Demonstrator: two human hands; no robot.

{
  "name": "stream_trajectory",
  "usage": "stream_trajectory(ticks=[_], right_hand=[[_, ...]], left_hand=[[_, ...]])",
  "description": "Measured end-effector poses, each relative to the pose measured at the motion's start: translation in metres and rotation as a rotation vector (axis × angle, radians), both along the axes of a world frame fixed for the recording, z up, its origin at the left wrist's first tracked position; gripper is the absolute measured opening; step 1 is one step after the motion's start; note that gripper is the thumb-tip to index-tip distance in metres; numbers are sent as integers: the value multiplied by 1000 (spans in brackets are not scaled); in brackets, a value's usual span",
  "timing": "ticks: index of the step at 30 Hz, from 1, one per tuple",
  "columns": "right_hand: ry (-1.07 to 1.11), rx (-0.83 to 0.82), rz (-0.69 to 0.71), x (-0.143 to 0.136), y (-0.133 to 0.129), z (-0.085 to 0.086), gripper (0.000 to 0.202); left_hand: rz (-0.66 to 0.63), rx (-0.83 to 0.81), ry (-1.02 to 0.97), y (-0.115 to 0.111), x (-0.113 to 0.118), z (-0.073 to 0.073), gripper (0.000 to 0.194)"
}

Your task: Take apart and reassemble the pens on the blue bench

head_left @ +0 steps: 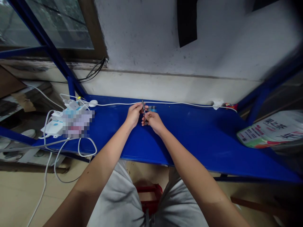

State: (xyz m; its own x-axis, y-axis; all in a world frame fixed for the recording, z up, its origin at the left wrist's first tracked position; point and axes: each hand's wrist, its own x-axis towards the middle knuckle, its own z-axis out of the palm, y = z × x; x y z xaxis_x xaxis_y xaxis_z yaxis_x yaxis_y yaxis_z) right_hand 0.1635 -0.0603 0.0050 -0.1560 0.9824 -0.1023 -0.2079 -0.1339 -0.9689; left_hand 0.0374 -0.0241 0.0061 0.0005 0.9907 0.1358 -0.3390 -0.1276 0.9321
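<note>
My left hand (pixel 134 114) and my right hand (pixel 152 121) meet above the middle of the blue shelf. Between them is a dark, slim pen (pixel 144 109), tilted with its upper end pointing toward the wall. The left fingers pinch its upper part, while the right fingers close round its lower end. Just behind the right hand, several dark pens with blue parts (pixel 151 108) lie side by side on the shelf. My fingers partly cover both the held pen and this row.
On the left, white power strips (pixel 54 126) with plugs and looping cables sit beside a blurred-out item (pixel 79 122). A white cord (pixel 175 103) runs along the back. A large printed pack (pixel 272 127) and a small red wrapper (pixel 230 105) are on the right of the blue shelf (pixel 196 138).
</note>
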Motion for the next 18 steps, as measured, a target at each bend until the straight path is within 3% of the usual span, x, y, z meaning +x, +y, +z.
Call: stream_trajectory(ticks=[4, 9, 13, 18], right_hand=[[15, 8, 5, 1, -1, 0, 20], [39, -5, 34, 2, -2, 3, 18], [50, 1, 21, 2, -3, 4, 18], [54, -13, 29, 2, -4, 7, 15]], left_hand=[[40, 62, 57, 1, 0, -2, 23], [-24, -21, 19, 0, -2, 2, 22], [21, 35, 29, -1, -2, 4, 19], [-13, -2, 16, -1, -2, 4, 28]])
